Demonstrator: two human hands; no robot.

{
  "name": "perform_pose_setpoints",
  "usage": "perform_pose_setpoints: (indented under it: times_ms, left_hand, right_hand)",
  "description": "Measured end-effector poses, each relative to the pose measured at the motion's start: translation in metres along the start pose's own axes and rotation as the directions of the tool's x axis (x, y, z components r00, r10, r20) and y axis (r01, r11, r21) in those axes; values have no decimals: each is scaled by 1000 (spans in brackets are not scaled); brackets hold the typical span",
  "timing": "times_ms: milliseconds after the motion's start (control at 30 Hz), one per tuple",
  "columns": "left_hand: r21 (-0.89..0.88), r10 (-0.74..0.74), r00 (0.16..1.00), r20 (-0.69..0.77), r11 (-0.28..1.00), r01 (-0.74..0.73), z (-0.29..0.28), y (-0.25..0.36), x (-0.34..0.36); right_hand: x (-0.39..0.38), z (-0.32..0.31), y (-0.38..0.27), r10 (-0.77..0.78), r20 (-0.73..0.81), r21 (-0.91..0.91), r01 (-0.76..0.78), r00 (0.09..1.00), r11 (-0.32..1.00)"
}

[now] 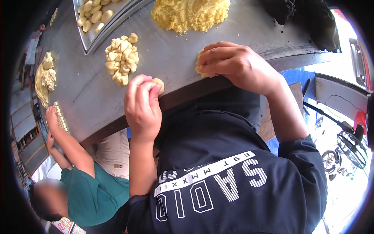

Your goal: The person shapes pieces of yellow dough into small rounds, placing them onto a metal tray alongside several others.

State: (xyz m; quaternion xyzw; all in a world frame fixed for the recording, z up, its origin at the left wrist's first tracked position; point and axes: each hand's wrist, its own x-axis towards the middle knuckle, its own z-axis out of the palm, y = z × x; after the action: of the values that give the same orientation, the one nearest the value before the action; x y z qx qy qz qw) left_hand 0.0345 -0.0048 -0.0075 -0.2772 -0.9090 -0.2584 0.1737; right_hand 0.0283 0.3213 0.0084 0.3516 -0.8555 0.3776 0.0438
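Between the thumb and fingers of my left hand (142,101) is a small, pale, rounded piece of dough (159,85), held at the table's near edge. My right hand (231,64) is closed over a lump of crumbly yellow filling (199,69) on the tabletop; the fingers hide most of it. Beyond the left hand lies a heap of small dough pieces (122,58). A large mound of the same yellow filling (191,15) sits farther back, ahead of the right hand.
A metal tray (88,46) with several smooth dough balls stands at the back left of the metal table (89,97). Black plastic (311,27) lies at the far right. At the left, a person in a green shirt (93,191) works near more dough (46,78).
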Motion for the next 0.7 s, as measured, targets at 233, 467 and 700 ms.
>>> perform_pose_setpoints:
  times_ms: [233, 467, 700]
  left_hand:
    - [-462, -334, 824, 458, 702, 542, -26, -18, 48]
    - [253, -19, 908, 418, 963, -96, 1, -2, 77]
    - [306, 21, 946, 324, 944, -126, 10, 5, 58]
  right_hand:
    - [29, 26, 18, 2, -238, -284, -72, 971, 956]
    - [25, 24, -12, 47, -276, -399, -159, 960, 903]
    - [40, 37, -13, 136, -234, -489, -237, 963, 839]
